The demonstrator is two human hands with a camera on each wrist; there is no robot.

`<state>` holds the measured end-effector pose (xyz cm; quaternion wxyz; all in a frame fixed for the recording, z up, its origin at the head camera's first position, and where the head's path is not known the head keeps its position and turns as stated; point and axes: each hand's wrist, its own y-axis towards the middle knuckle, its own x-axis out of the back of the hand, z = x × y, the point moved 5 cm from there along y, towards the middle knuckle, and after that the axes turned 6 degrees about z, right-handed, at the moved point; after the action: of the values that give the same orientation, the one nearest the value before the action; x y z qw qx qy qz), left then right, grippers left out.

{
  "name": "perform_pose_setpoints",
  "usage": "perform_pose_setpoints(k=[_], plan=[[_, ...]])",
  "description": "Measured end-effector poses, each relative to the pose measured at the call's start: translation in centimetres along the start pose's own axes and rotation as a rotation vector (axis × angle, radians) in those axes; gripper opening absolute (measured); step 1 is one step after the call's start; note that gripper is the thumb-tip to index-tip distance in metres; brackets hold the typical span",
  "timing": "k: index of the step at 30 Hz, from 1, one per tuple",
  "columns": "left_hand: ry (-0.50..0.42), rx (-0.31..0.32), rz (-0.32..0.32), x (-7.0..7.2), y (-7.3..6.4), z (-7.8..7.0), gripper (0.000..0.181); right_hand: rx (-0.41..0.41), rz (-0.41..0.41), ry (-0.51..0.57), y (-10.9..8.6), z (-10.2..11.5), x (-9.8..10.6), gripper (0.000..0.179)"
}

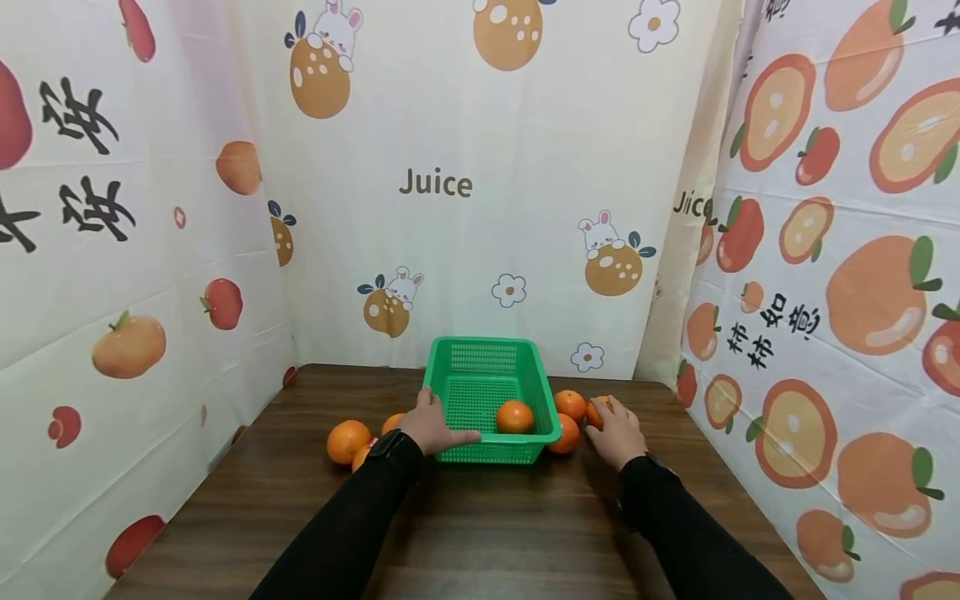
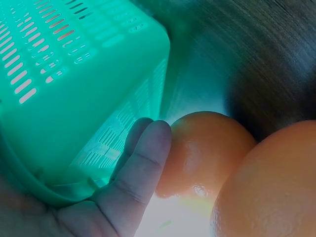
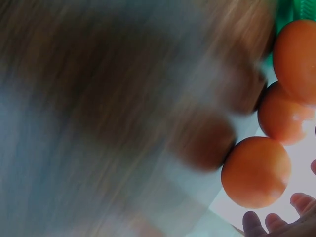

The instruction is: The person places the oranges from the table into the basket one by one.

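Far left: white fruit-printed cloth (image 1: 127,275), hanging beside the dark brown wood-grain counter (image 1: 487,533). Next, three glossy round orange fruits showing, bunched together (image 1: 348,442) just left of a green rectangular plastic basket with slotted walls (image 1: 491,452); partly hidden by the black left sleeve (image 1: 337,525). Probably set close to the basket for a short reach.

Left hand (image 1: 432,427): at the basket's near left corner, fingers straight along the outer wall, thumb stretched over the near rim. Well open, no curl around the plastic visible. Likely bracing the light basket against sliding, not lifting. In the left wrist view, fingertips between the slotted wall and one fruit; contact with that fruit hard to tell.

Basket: upright, toward the back of the counter. Inside, a single round orange fruit (image 1: 515,417), right of middle, near the front wall; presumably penned there by the sides, given a shape prone to rolling.

Right of basket: two fruits (image 1: 570,405) close by the wall, perhaps stopped by it on one side. Outermost, one more glossy orange fruit (image 1: 597,412), under the right hand (image 1: 619,435). Fingers spread, lightly bent, apparently placed to cup from above; no closed hold shown, touch uncertain.

Far right: more printed cloth (image 1: 795,350).
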<state>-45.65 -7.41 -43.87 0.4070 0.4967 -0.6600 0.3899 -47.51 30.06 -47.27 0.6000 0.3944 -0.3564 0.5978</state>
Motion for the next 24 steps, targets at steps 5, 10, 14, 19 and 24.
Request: perform_pose_setpoints(k=[5, 10, 14, 19, 24], plan=[[0.008, -0.008, 0.005, 0.2, -0.5, -0.3, 0.128, 0.004, 0.015, -0.041, 0.2, -0.3, 0.1, 0.062], [0.013, -0.001, 0.001, 0.3, -0.1, -0.1, 0.127, 0.023, 0.012, -0.079, 0.7, -0.1, 0.3, 0.063], [0.022, 0.006, 0.002, -0.1, 0.5, 0.2, 0.127, 0.031, 0.030, -0.090, 1.1, 0.2, 0.5, 0.062], [0.019, -0.004, -0.002, -0.2, 0.8, 0.2, 0.126, 0.025, 0.046, -0.125, 1.7, -0.1, 0.2, 0.062], [0.020, 0.000, -0.004, -0.4, 1.1, 0.3, 0.126, 0.050, 0.001, -0.155, 2.3, -0.2, 0.1, 0.060]])
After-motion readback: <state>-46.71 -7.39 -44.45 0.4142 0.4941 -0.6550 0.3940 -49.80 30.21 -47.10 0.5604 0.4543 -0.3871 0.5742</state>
